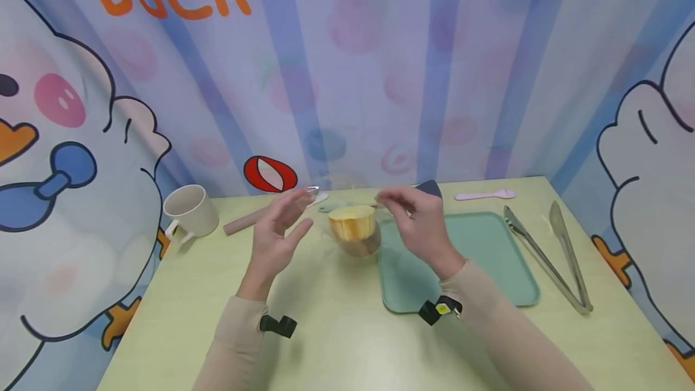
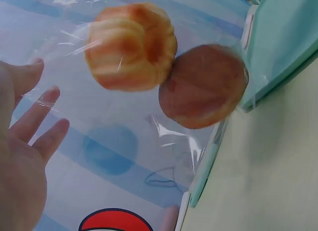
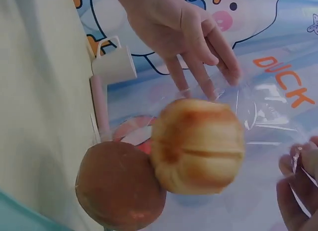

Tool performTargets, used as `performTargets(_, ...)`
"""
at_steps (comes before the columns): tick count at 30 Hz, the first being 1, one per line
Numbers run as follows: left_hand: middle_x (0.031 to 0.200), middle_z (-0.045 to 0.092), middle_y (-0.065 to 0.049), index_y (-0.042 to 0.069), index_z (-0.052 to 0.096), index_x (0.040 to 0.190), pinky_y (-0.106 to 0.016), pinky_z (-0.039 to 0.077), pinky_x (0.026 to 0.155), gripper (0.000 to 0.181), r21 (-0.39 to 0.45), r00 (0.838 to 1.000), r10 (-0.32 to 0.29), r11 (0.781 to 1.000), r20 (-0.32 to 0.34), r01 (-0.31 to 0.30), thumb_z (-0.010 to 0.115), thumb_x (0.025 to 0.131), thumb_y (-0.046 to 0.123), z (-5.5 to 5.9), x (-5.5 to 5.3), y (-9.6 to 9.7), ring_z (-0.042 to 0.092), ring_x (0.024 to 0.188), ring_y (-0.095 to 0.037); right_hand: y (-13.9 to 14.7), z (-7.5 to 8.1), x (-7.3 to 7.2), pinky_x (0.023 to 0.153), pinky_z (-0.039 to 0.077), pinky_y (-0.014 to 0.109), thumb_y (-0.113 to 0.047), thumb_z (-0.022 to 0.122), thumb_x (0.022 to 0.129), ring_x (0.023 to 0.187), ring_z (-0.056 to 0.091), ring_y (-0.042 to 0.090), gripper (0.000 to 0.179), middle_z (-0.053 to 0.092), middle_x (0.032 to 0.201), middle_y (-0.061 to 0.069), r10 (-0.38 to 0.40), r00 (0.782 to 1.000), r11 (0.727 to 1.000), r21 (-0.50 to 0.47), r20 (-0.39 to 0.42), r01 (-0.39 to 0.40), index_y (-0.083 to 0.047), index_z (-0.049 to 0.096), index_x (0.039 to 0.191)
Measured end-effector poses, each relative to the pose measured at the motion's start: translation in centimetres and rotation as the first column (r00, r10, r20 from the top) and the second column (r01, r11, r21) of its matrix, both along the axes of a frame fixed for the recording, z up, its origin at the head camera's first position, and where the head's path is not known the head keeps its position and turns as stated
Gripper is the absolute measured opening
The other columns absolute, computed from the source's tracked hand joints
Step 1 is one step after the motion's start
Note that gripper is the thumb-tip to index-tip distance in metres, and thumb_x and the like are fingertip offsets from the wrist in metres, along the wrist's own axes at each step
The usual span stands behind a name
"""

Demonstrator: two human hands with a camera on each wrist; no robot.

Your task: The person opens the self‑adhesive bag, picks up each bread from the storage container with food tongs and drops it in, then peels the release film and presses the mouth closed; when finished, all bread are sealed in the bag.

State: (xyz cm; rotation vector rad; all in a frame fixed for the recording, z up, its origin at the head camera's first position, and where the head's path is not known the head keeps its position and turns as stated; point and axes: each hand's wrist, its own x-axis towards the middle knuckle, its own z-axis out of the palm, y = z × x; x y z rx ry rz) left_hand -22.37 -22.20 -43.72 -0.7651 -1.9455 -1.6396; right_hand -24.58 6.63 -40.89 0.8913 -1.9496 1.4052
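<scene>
A clear plastic bag (image 3: 271,114) with two bread rolls inside hangs between my hands. One is a golden ridged roll (image 1: 352,222); lower down, against it, sits a round brown bun (image 1: 365,244). My right hand (image 1: 419,225) pinches the bag's upper edge between thumb and fingers, as the right wrist view also shows. On the other side my left hand (image 1: 276,240) has its fingers extended, with the fingertips right at the clear film. In the left wrist view the rolls are apart from that hand's palm.
Under my right arm lies a green tray (image 1: 488,258), with metal tongs (image 1: 548,270) to its right. A pink spoon (image 1: 485,195) lies behind it. At the left stand a white mug (image 1: 191,211) and a brownish-pink rod (image 1: 244,221). A printed curtain (image 1: 374,77) rises behind the table.
</scene>
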Motion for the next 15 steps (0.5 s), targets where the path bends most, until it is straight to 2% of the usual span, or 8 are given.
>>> performTargets(3, 0.143, 0.058, -0.028, -0.005, 0.056, 0.144, -0.042, 0.053, 0.106, 0.061, 0.034, 1.0, 0.028, 0.999, 0.007, -0.028, 0.069, 0.087, -0.023, -0.05, 0.03, -0.2, 0.066, 0.125, -0.035, 0.21, 0.13, -0.19, 0.075, 0.057, 0.016, 0.006, 0.074, 0.094, 0.08, 0.077, 0.022, 0.014, 0.08, 0.097, 0.008, -0.041, 0.999, 0.999, -0.033, -0.028, 0.04, -0.004, 0.08, 0.103)
performTargets(5, 0.145, 0.057, -0.026, -0.004, 0.056, 0.146, -0.041, 0.056, 0.103, 0.061, 0.047, 0.999, 0.026, 0.999, 0.023, -0.027, 0.069, 0.089, -0.021, -0.06, 0.07, -0.27, 0.068, 0.125, -0.031, 0.35, 0.24, -0.19, 0.075, 0.056, 0.016, 0.004, 0.074, 0.095, 0.08, 0.076, 0.021, 0.014, 0.08, 0.097, 0.007, -0.051, 0.999, 0.999, -0.018, -0.011, 0.051, -0.006, 0.08, 0.103)
performTargets(7, 0.147, 0.057, -0.023, -0.003, 0.054, 0.148, -0.04, 0.058, 0.098, 0.061, 0.074, 0.999, -0.004, 0.997, 0.045, 0.001, 0.068, 0.09, -0.02, 0.02, 0.11, -0.23, 0.07, 0.123, -0.028, 0.44, 0.36, -0.16, 0.075, 0.057, 0.018, 0.001, 0.073, 0.096, 0.082, 0.076, 0.022, 0.013, 0.08, 0.099, 0.007, -0.041, 0.998, 0.999, -0.005, 0.043, 0.041, -0.006, 0.08, 0.105)
performTargets(9, 0.148, 0.057, -0.019, -0.004, 0.052, 0.148, -0.041, 0.061, 0.09, 0.061, 0.101, 0.997, -0.031, 0.995, 0.07, 0.023, 0.067, 0.091, -0.02, -0.01, 0.16, -0.19, 0.072, 0.118, -0.026, 0.45, 0.42, -0.13, 0.075, 0.059, 0.021, -0.002, 0.071, 0.098, 0.084, 0.077, 0.023, 0.013, 0.08, 0.101, 0.008, -0.009, 0.988, 1.0, 0.003, 0.154, 0.009, -0.005, 0.078, 0.109)
performTargets(11, 0.147, 0.057, -0.015, -0.006, 0.051, 0.148, -0.042, 0.063, 0.083, 0.062, 0.132, 0.993, -0.058, 0.99, 0.1, 0.044, 0.067, 0.09, -0.021, -0.08, 0.22, -0.1, 0.075, 0.112, -0.025, 0.45, 0.35, -0.16, 0.076, 0.061, 0.025, -0.003, 0.07, 0.1, 0.089, 0.078, 0.028, 0.016, 0.079, 0.105, 0.012, 0.043, 0.954, 0.999, -0.015, 0.296, -0.04, -0.003, 0.076, 0.114)
performTargets(13, 0.147, 0.056, -0.012, -0.006, 0.051, 0.148, -0.041, 0.064, 0.078, 0.062, 0.153, 0.989, -0.064, 0.987, 0.135, 0.043, 0.067, 0.09, -0.021, -0.29, 0.31, -0.03, 0.075, 0.108, -0.022, 0.43, 0.11, -0.34, 0.077, 0.063, 0.029, -0.001, 0.07, 0.099, 0.094, 0.078, 0.034, 0.021, 0.078, 0.109, 0.017, 0.102, 0.898, 0.995, -0.061, 0.428, -0.084, 0.001, 0.073, 0.12)
performTargets(15, 0.147, 0.054, -0.011, -0.006, 0.051, 0.148, -0.04, 0.064, 0.076, 0.062, 0.171, 0.984, -0.064, 0.985, 0.167, 0.035, 0.067, 0.09, -0.021, -0.59, 0.37, 0.01, 0.075, 0.106, -0.02, 0.38, -0.22, -0.55, 0.079, 0.064, 0.034, 0.002, 0.071, 0.097, 0.098, 0.077, 0.037, 0.027, 0.076, 0.113, 0.024, 0.158, 0.84, 0.987, -0.112, 0.519, -0.116, 0.005, 0.07, 0.124)
